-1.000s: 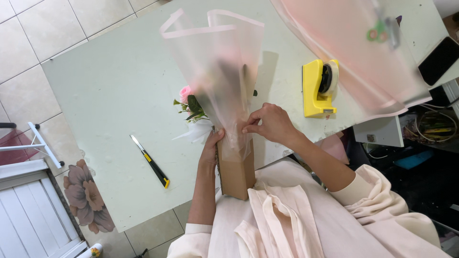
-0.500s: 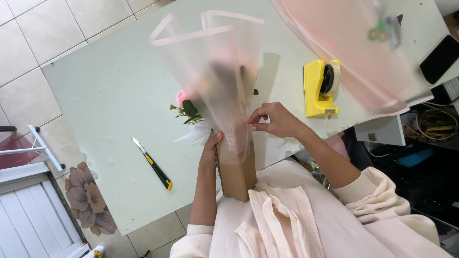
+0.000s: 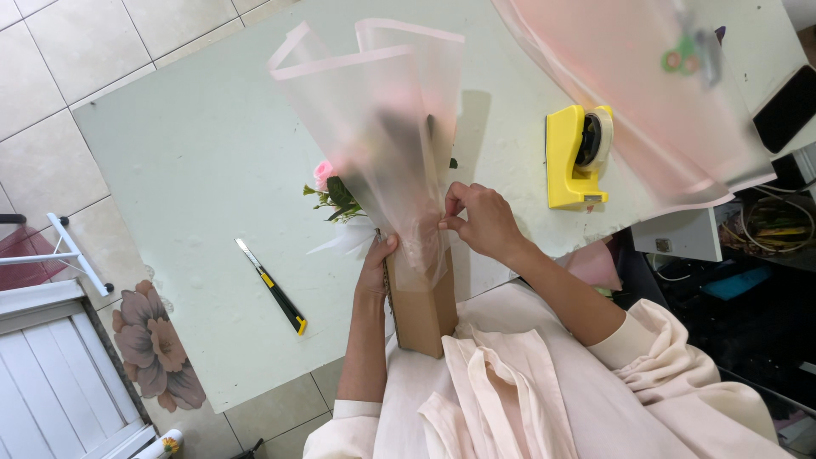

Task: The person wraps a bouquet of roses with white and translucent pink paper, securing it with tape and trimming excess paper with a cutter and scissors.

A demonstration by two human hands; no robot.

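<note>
Head view: hands (image 3: pixel 425 246) around translucent wrap (image 3: pixel 374 127) in cardboard sleeve (image 3: pixel 422 310).

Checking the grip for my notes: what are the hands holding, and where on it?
A frosted wrap cone on a brown cardboard base. Left hand grips its narrow neck; right hand pinches the wrap's edge there.

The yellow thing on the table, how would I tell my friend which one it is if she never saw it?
Start at the big pale green table. Look right of the frosted wrap the hands hold up, beside the large pink sheet. There sits a tape dispenser, blocky and bright yellow with a roll of tape in it. The knife further left has only a little yellow and is thin.
</note>
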